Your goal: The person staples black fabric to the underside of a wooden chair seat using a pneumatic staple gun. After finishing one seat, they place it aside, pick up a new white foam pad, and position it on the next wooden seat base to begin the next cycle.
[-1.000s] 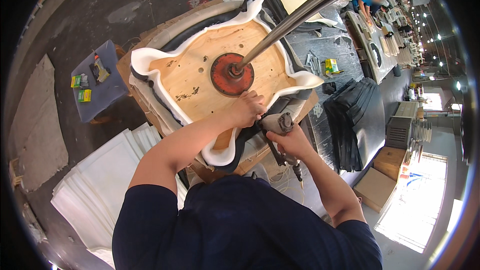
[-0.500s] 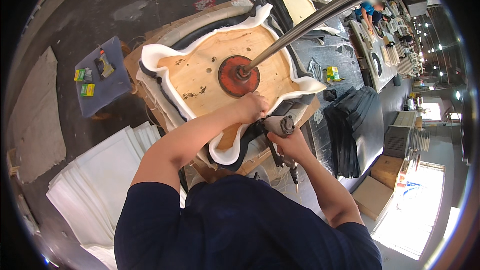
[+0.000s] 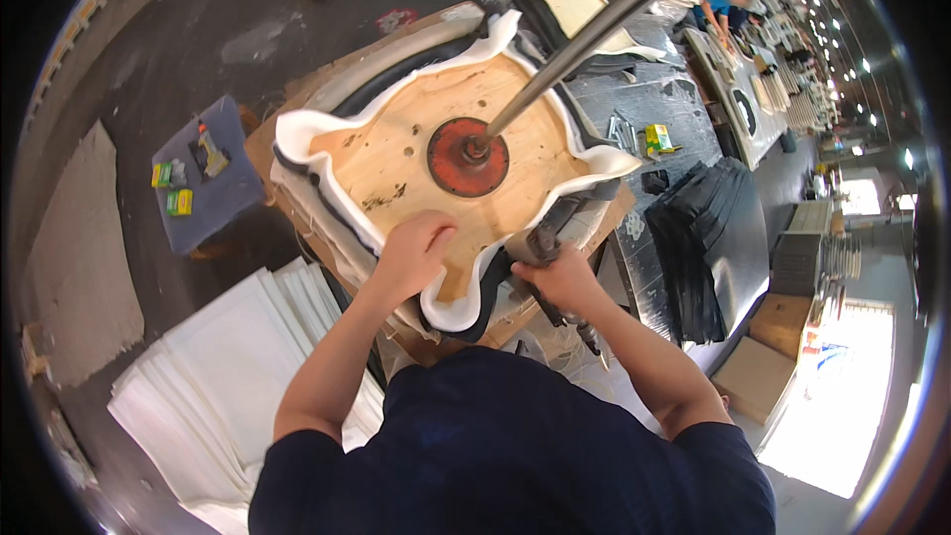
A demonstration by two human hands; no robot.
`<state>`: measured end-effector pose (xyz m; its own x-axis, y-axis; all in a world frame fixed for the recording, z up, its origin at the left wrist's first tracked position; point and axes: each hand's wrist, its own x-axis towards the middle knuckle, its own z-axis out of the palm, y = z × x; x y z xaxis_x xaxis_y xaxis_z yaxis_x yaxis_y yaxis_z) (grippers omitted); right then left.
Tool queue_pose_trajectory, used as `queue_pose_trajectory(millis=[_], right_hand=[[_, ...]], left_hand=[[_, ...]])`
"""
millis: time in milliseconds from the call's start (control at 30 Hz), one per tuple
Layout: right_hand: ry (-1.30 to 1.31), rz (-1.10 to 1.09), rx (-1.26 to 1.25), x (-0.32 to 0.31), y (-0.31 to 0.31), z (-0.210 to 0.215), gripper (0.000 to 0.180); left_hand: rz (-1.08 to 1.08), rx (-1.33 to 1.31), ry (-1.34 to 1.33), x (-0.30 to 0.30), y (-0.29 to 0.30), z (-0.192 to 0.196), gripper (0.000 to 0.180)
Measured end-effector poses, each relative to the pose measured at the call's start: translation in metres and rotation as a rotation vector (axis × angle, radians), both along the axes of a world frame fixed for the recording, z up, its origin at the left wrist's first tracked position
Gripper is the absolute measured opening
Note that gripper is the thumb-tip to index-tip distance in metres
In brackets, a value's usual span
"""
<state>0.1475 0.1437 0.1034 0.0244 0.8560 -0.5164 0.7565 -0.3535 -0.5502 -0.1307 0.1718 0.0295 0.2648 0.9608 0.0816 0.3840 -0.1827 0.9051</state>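
Just before us, our right hand (image 3: 565, 282) clamps a power tool (image 3: 536, 247); whether our left hand (image 3: 416, 250) is closed, we cannot tell. Under a red disc (image 3: 451, 166) lies the wooden board (image 3: 381, 154); beyond, black sheets (image 3: 695, 243) lie on a surface (image 3: 644, 99).

Clock centred on red disc (image 3: 451, 173) against wooden board (image 3: 371, 154): left hand (image 3: 414, 250) seven o'clock, fingers curled; right hand (image 3: 570, 280) five, gripping tool (image 3: 536, 247); black sheets (image 3: 693, 258) four; blue table (image 3: 196, 228) nine.
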Motion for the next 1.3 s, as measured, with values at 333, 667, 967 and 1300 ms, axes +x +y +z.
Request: queue_pose_trajectory(millis=[333,667,967,1300], right_hand=[[-0.018,0.195,0.450,0.009,-0.081,-0.016,0.086],[-0.146,0.094,0.642,0.088,-0.029,-0.028,0.084],[0.459,-0.352,0.608,0.134,-0.084,0.001,0.068],[0.583,-0.240,0.286,0.131,-0.108,-0.054,0.067]], left_hand=[[0.364,0.215,0.193,-0.061,-0.066,-0.006,0.008],[0.115,0.426,0.417,-0.005,-0.111,-0.010,0.025],[0.081,0.426,0.454,0.048,-0.113,-0.024,0.027],[0.128,0.301,0.463,0.114,-0.111,-0.018,0.023]])
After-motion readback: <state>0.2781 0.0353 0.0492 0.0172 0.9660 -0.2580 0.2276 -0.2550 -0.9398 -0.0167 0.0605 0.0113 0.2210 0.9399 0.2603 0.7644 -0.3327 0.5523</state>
